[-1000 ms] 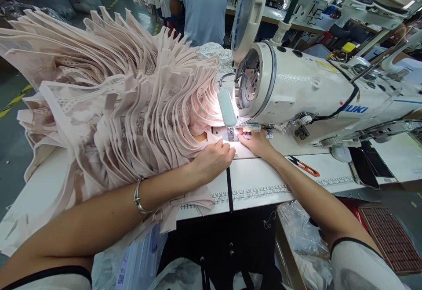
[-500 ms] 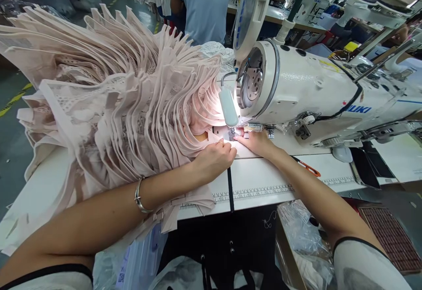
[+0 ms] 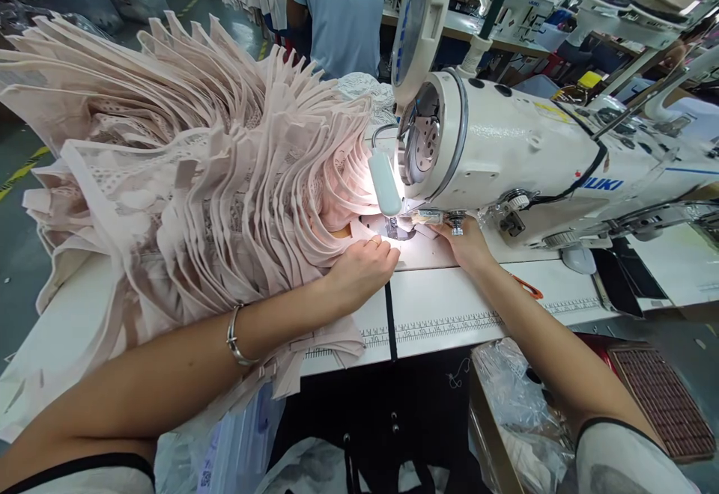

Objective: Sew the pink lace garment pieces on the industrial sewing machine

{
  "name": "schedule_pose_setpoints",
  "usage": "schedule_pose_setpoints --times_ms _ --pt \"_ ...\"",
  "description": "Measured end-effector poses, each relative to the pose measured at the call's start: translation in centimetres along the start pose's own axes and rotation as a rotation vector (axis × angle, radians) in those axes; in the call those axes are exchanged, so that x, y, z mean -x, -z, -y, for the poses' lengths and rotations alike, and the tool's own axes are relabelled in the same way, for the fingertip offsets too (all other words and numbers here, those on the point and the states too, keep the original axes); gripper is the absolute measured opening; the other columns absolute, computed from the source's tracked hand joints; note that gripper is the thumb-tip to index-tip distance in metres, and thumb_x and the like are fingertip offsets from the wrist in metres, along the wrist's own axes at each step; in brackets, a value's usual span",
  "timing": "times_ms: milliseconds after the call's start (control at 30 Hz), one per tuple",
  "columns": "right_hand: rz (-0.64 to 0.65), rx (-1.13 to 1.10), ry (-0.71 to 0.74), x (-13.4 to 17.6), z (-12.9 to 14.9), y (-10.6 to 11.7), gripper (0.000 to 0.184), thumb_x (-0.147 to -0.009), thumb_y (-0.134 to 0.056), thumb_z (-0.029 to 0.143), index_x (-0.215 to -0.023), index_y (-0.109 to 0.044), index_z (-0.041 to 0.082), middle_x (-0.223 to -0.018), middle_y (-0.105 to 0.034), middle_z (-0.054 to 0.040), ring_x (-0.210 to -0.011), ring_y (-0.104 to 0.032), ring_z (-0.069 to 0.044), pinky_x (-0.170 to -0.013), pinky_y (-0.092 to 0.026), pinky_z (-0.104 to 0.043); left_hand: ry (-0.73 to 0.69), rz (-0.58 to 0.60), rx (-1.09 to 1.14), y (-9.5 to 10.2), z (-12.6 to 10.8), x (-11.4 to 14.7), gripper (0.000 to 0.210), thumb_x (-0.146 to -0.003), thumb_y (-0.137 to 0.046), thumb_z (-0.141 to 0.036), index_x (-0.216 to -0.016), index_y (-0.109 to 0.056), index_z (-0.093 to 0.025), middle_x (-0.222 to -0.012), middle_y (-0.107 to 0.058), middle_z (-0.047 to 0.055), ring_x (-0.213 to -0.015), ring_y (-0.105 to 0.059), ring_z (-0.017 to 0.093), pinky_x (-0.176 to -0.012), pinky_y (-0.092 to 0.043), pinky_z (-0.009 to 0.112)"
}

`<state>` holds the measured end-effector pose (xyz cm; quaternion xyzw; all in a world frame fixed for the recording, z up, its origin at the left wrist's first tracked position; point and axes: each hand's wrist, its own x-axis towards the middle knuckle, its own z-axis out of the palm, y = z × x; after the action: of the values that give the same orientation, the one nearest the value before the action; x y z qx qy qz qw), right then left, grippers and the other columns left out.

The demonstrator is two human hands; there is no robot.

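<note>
Beside the needle area of the white sewing machine [image 3: 494, 142], my left hand [image 3: 368, 269] is closed, pinching the edge of a pale pink garment [image 3: 348, 241]. The garment belongs to a thick row of folded pink garments with lace panels [image 3: 236, 180], and my left forearm lies against them. To the right of the presser foot [image 3: 392, 226], my right hand [image 3: 469, 245] reaches under the machine head. Its fingers look drawn together beside a pale scrap, but a tension knob [image 3: 456, 221] partly hides them, and what they hold is unclear.
A ruler strip [image 3: 443, 327] runs along the table's front edge. Orange-handled snips [image 3: 526, 287] lie right of my right forearm, and a dark phone-like slab [image 3: 616, 281] farther right. Below stands a box of plastic bags [image 3: 517, 404]. A person in blue [image 3: 348, 15] stands behind.
My right hand has moved right, away from the presser foot and under the machine head. My left hand keeps its pinch in nearly the same place. The whole view has shifted slightly.
</note>
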<state>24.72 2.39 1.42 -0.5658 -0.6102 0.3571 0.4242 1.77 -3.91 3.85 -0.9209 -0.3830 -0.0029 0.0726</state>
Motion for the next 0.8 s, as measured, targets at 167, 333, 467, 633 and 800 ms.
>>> schedule_pose_setpoints --times_ms 167,333,467,633,800 --pt "0.172 -0.199 -0.059 1.2 -0.1 0.7 0.049 -0.071 -0.075 0.069 -0.075 -0.053 0.026 -0.073 -0.062 -0.0015 -0.074 -0.060 -0.021 -0.077 -0.053 -0.041 -0.005 -0.022 -0.038 -0.4 0.3 0.1 0.026 -0.085 -0.044 0.009 -0.090 -0.058 -0.013 -0.088 -0.063 0.009 -0.084 -0.060 0.022 -0.062 -0.038 0.030" --pt "0.204 -0.019 0.034 1.1 0.1 1.1 0.042 -0.083 -0.065 0.065 -0.074 -0.049 0.027 -0.067 -0.056 0.0007 -0.069 -0.056 -0.020 -0.072 -0.050 -0.038 -0.017 -0.056 -0.016 -0.8 0.5 -0.1 0.023 -0.088 -0.047 0.006 -0.084 -0.059 -0.013 -0.087 -0.062 0.009 -0.084 -0.059 0.023 -0.063 -0.037 0.030" --pt "0.143 0.243 0.063 0.5 0.4 0.5 0.040 -0.088 -0.053 0.061 -0.069 -0.044 0.027 -0.066 -0.055 -0.0017 -0.068 -0.054 -0.021 -0.073 -0.049 -0.041 -0.034 -0.088 0.009 -1.0 0.3 -0.4 0.023 -0.090 -0.045 0.004 -0.086 -0.060 -0.013 -0.087 -0.062 0.008 -0.081 -0.058 0.022 -0.064 -0.037 0.031" --pt "0.265 0.581 0.116 0.9 1.6 -1.3 0.029 -0.086 -0.058 0.046 -0.068 -0.046 0.026 -0.062 -0.049 0.0009 -0.067 -0.051 -0.021 -0.069 -0.044 -0.036 0.020 -0.113 0.088 -0.9 0.3 -0.4 0.010 -0.095 -0.055 -0.010 -0.097 -0.065 -0.013 -0.092 -0.063 0.009 -0.089 -0.058 0.024 -0.067 -0.038 0.033" --pt "0.236 0.590 0.079 1.5 3.0 -2.1 0.023 -0.085 -0.054 0.030 -0.066 -0.043 0.025 -0.062 -0.050 0.0023 -0.061 -0.050 -0.018 -0.066 -0.040 -0.033 0.121 -0.082 0.413 -0.5 1.0 -0.6 0.037 -0.086 -0.074 -0.051 -0.091 -0.070 -0.015 -0.100 -0.065 0.008 -0.097 -0.059 0.025 -0.076 -0.042 0.032"
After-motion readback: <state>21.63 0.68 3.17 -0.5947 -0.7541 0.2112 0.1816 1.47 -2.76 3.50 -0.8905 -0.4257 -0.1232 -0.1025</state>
